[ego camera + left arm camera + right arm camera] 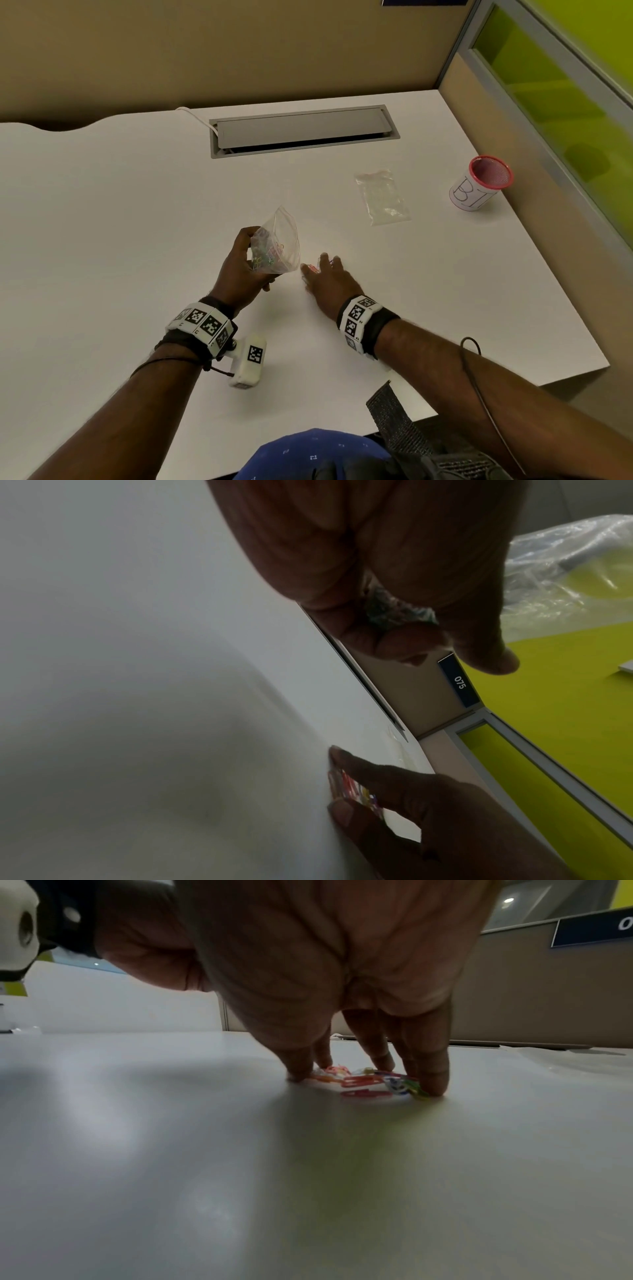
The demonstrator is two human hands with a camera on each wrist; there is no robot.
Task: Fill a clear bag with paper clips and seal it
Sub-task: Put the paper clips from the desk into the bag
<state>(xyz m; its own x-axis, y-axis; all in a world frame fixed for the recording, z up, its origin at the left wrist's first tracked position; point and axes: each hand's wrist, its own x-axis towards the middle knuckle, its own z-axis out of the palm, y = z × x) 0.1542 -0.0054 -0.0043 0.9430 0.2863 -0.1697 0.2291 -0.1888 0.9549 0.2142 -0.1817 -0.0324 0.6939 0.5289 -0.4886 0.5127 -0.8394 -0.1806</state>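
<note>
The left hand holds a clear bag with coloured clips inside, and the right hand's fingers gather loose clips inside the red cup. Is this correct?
The place is wrong. The fingers of the right hand gather the loose clips on the white desk, as the right wrist view shows; the red cup stands apart. The left hand holds the clear bag with coloured clips.

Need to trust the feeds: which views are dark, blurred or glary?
Head: evenly lit, clear bag readable. Left wrist: backlit, left hand dark, table blurred. Right wrist: right hand shadows the paper clips, colours readable, soft glare on table.
</note>
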